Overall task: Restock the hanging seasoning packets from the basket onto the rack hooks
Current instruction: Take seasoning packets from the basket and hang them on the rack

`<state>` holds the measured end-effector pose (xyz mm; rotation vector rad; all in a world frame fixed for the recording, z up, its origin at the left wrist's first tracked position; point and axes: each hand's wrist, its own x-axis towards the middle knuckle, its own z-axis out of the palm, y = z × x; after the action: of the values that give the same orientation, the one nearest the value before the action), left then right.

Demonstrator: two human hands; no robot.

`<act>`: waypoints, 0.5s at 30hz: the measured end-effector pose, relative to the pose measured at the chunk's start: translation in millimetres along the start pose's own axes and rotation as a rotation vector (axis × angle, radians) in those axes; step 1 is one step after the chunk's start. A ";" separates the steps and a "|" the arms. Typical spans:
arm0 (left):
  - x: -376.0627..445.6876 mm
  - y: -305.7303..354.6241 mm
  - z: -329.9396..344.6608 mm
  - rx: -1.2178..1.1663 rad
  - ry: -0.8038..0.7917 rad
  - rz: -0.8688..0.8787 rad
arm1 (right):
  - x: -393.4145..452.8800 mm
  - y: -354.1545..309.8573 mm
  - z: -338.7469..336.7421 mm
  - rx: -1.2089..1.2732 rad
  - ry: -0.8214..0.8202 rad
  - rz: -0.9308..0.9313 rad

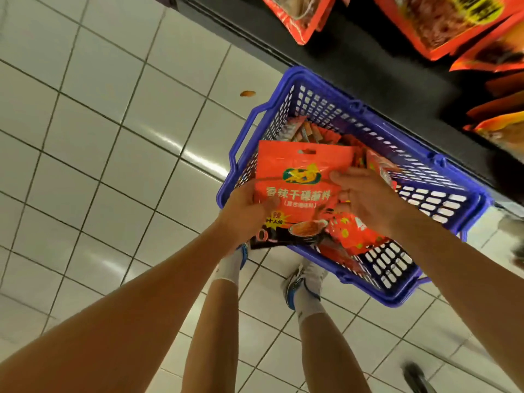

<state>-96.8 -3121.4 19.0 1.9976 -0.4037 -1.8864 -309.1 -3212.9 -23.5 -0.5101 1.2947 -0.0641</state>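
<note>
A blue plastic basket (442,194) stands on the tiled floor against the base of the rack and holds several orange seasoning packets (354,231). Above the basket I hold one orange seasoning packet (297,177), face up, its hang hole pointing away from me. My left hand (246,214) grips its left edge with the thumb on the front. My right hand (365,197) grips its right edge, thumb on the front and fingers behind. Orange packets on the rack (442,21) hang at the top right.
The dark base of the rack (354,66) runs diagonally behind the basket. My two feet in white socks and sneakers (300,282) stand just in front of the basket. A small brown spot (247,93) lies on the white tiles. A dark object (416,375) sits at the lower right.
</note>
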 end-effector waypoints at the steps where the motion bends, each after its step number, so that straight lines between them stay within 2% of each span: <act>1: -2.1 -2.6 -1.3 -0.008 0.023 0.019 | 9.1 4.6 2.3 -0.066 0.069 -0.013; 3: -5.1 -9.6 -4.9 -0.025 0.094 0.033 | 31.1 18.4 2.5 -0.324 0.232 -0.027; 5: -7.1 -18.9 -9.9 -0.047 0.156 0.003 | 50.5 31.5 1.5 -0.755 0.345 -0.071; 9: -6.9 -36.8 -19.2 -0.043 0.220 -0.013 | 77.4 39.0 10.7 -1.343 0.395 -0.268; 12: -2.4 -49.3 -24.9 -0.043 0.247 -0.017 | 101.9 34.4 21.2 -1.588 0.492 -0.350; 15: 2.8 -54.7 -28.8 -0.045 0.235 -0.030 | 123.3 25.7 25.4 -1.727 0.586 -0.255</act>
<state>-70.0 -3071.9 -6.8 2.1735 -0.2658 -1.6358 -256.1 -3222.0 -140.2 -2.2402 1.5976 0.8206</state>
